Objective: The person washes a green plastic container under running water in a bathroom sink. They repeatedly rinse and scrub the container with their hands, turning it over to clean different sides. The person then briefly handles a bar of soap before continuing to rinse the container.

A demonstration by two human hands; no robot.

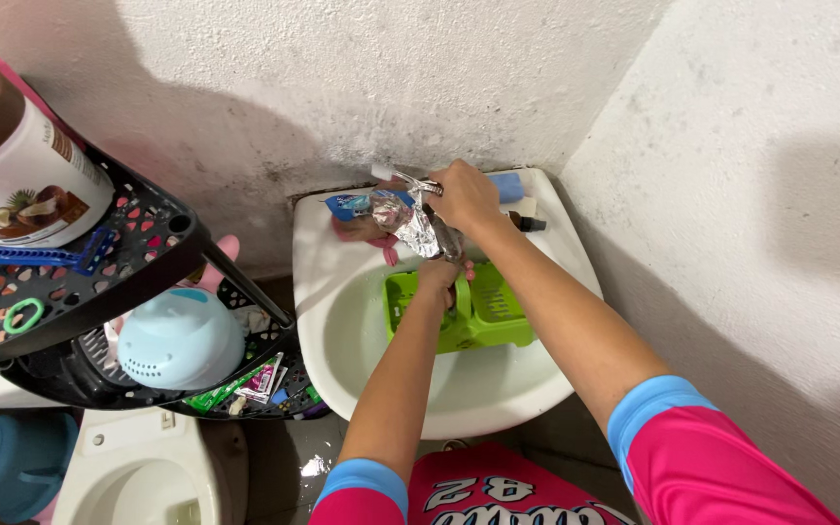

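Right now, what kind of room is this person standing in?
Most likely a small home bathroom. A white washbasin is fixed in the corner, a toilet stands to its left, and a black corner rack holds a blue razor and a hair-mask jar.

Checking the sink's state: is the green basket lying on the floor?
No, the green basket sits inside the white sink, under the left hand.

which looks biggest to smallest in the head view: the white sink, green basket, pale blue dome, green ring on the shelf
1. white sink
2. green basket and pale blue dome: these look about alike, and the dome sits nearer the camera, so I won't rank them
3. green ring
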